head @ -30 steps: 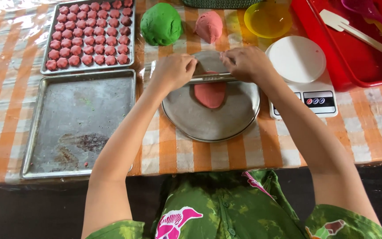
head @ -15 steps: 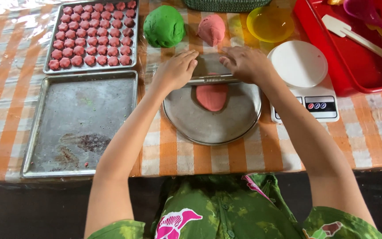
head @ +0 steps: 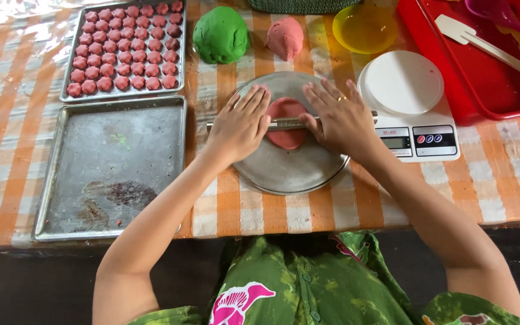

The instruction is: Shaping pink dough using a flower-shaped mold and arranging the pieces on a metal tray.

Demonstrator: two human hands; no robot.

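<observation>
Orange-checked tablecloth [head: 7, 120], work centre. Pink dough disc [head: 286, 123] on round metal plate [head: 284, 171], under thin metal roller [head: 290, 123]. Left hand [head: 240, 124] & right hand [head: 341, 117] flat on roller, fingers spread. Advise even pressure both ends, keep disc centred

Flat hands [head: 242, 123] on metal rolling pin [head: 287, 123]

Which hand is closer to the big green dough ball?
Left. The left hand lies flat on the metal rolling rod, just below the green dough ball. The right hand presses the rod farther along, beyond the pink dough ball.
</observation>
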